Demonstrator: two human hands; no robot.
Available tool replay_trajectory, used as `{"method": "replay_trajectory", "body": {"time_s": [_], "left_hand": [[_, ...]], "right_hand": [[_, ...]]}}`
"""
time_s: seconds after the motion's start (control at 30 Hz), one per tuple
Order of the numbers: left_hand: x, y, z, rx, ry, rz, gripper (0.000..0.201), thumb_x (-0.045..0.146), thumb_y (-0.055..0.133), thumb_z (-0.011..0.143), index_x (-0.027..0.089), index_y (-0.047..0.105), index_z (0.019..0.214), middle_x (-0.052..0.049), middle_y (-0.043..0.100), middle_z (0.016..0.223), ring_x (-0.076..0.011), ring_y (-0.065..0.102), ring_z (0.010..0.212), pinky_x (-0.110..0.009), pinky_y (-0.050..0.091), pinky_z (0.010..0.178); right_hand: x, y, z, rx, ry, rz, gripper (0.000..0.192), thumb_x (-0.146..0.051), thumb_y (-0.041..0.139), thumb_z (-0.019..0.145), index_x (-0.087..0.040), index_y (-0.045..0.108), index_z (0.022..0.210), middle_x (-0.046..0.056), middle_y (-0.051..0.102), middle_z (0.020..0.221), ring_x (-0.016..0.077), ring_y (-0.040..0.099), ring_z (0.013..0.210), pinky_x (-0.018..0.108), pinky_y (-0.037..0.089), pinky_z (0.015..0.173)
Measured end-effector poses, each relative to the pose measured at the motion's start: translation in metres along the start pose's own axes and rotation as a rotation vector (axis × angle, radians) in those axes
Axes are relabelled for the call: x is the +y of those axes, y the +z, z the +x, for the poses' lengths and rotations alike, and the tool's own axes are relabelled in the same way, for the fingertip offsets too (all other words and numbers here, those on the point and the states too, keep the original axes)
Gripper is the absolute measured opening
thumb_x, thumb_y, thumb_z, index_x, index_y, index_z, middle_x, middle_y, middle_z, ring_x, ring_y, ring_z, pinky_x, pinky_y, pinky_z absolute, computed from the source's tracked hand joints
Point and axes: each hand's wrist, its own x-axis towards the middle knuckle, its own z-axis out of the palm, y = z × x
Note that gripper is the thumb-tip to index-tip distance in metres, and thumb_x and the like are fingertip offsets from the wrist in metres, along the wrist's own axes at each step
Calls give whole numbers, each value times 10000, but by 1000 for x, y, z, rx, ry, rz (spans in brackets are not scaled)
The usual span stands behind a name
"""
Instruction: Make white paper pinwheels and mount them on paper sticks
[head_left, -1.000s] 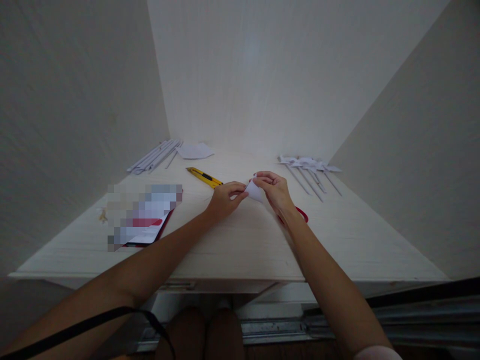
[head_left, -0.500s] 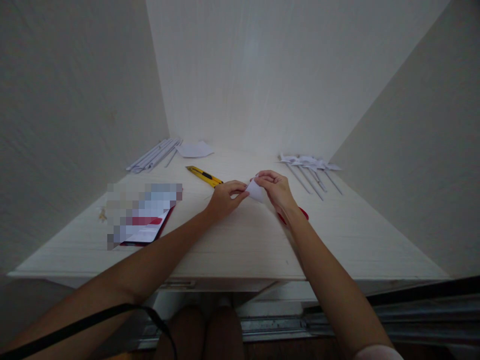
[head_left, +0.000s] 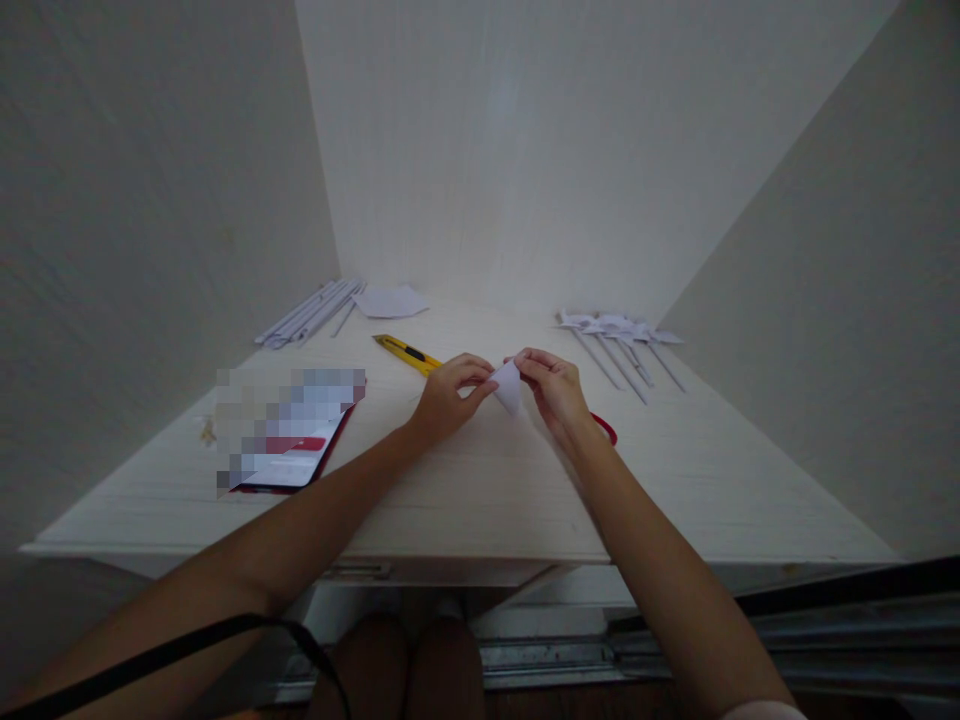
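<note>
Both hands meet over the middle of the white table [head_left: 465, 490], pinching a small folded piece of white paper [head_left: 509, 385] between them. The left hand [head_left: 448, 395] has its fingertips closed on the paper's left edge; the right hand [head_left: 553, 388] is clamped on its right edge. The paper sits just beyond the yellow utility knife [head_left: 409, 352], toward the right. Left of the knife lies a red-edged booklet [head_left: 289, 455]; behind the knife, a bundle of white rods [head_left: 311, 312]. Right of the paper lie several paper pinwheels on sticks [head_left: 619, 340].
</note>
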Motion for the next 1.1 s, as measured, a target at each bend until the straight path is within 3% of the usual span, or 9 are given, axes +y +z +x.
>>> {"method": "replay_trajectory", "body": {"time_s": [0.1,0.17,0.27,0.37,0.47,0.57,0.9,1.1], "left_hand": [[-3,2,-1,34,-55,-73,128,260,595,742,148,586,681,-55,569,818,-124,573,747,-243,516,649],[-7,4,-1,80,-168,-192,123,258,606,726,147,585,774,-54,563,876,-120,589,748,-257,522,671],[-9,5,1,142,-380,-383,373,255,654,673,153,545,1015,-68,595,969,-128,623,756,-301,519,738],[-6,5,2,55,-509,-416,422,311,680,649,118,589,1013,-83,656,937,-174,634,808,-331,504,790],[-3,5,1,-7,-548,-419,359,368,670,656,100,662,895,-61,691,827,-190,639,789,-333,503,791],[-2,5,0,41,-572,-484,343,363,678,652,100,681,872,-47,700,773,-180,644,759,-337,505,794],[-4,5,1,115,-623,-625,335,317,731,600,90,695,844,-67,712,806,-187,653,764,-404,491,855],[-3,5,2,145,-632,-726,337,327,708,636,99,683,883,-92,701,892,-193,653,817,-380,517,817]], "right_hand": [[2,2,0,34,-23,12,100,-211,689,558,-163,618,609,24,661,651,142,590,659,291,450,709],[4,2,0,75,-31,38,105,-218,686,563,-167,609,613,20,655,646,142,588,654,288,454,691],[5,3,0,96,-35,82,112,-238,685,577,-176,599,615,25,664,676,142,588,653,283,464,678],[5,6,-1,15,-15,122,121,-243,693,585,-176,600,623,39,676,697,149,597,665,291,470,695],[4,9,-3,-54,0,133,129,-249,696,593,-175,602,640,43,684,728,155,607,688,303,472,724],[3,10,-4,-74,8,112,130,-261,689,602,-178,600,647,42,686,748,157,615,725,314,465,785],[5,6,-1,-97,19,128,128,-254,690,612,-181,597,659,49,689,768,166,625,804,330,438,867],[2,5,-1,-73,-24,118,111,-242,686,616,-181,604,659,42,696,767,158,624,743,325,468,804]]}}
